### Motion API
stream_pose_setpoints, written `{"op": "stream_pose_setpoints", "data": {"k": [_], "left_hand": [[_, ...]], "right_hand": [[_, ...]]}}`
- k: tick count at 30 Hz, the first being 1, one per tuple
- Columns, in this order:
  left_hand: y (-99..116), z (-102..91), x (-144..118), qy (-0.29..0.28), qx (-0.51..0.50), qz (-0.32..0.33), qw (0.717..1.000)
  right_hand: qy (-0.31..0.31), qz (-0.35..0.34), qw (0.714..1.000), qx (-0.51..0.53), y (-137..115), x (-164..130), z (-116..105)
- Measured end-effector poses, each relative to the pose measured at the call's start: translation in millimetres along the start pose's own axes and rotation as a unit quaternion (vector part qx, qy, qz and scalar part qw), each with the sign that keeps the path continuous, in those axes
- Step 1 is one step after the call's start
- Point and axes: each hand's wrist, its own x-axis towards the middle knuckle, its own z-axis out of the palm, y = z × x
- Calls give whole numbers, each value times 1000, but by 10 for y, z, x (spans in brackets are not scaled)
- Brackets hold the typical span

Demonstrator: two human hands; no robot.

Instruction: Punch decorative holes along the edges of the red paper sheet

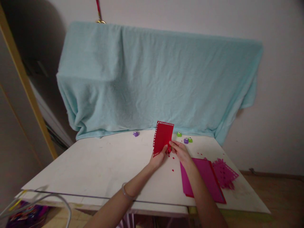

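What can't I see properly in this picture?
All in the head view:
Small red thing between the hands: too small, partly covered by fingers.
Part of the magenta sheets: hidden by the right forearm.
Whatever is behind the blue towel: the towel hides it.
Red cord's top: cut off by the upper edge.
Red scraps' exact shapes: too small, blurred.

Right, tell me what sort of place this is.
Perhaps a room at home set up for paper crafts: a white table bears a stack of magenta and red paper, and the left hand holds a red sheet punched along its edges.
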Motion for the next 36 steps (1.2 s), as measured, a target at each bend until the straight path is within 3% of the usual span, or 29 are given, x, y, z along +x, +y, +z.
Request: {"op": "stream_pose_setpoints", "data": {"k": [19,29,36], "left_hand": [[-91,1,33,-25,-30,11,999],[-149,2,49,-34,-25,33,999],[72,-16,-32,-17,9,107,994]], "right_hand": [[1,-1,1000,-12,-34,-35,38],[54,21,998,-24,-60,-67,70],[65,4,998,-26,-83,-94,106]]}}
